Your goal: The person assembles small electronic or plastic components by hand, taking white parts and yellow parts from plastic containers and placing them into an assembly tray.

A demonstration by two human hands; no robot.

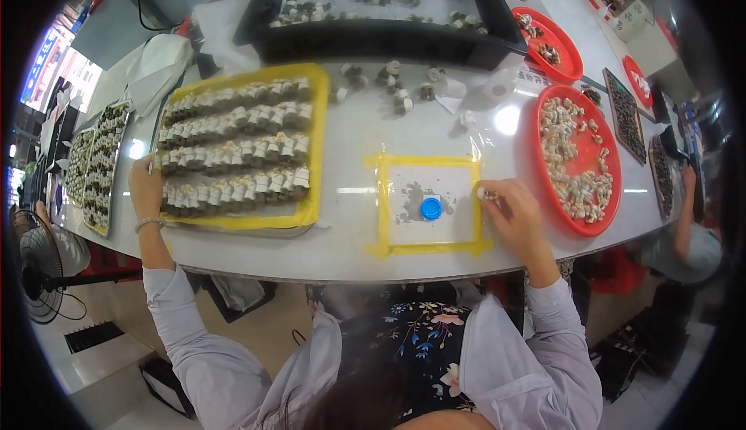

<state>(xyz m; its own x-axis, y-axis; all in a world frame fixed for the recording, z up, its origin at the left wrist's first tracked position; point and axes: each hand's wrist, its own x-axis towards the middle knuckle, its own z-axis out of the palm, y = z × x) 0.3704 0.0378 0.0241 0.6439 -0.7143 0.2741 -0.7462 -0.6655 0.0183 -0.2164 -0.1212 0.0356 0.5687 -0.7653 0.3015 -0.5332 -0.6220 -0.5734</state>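
Observation:
My left hand [146,189] is closed on the left edge of a yellow-rimmed tray [320,131]. Rows of small grey-and-white wrapped pieces [247,150] with tan tips stand in that tray. Between the thumb and fingers of my right hand [514,216] is a small whitish piece with a darker part [487,194]. It is held just off the right side of a square marked out in yellow tape [382,206]. Inside the square, a small blue cap [431,208] sits among grey smudges on a white surface.
A red oval tray [538,174] of pale, knobbly pieces stands right of my right hand, with another red tray [576,65] behind. A black bin [373,45] lies at the back. Paper rolls [499,85] and loose pieces [396,92] are before it. Other people work farther off.

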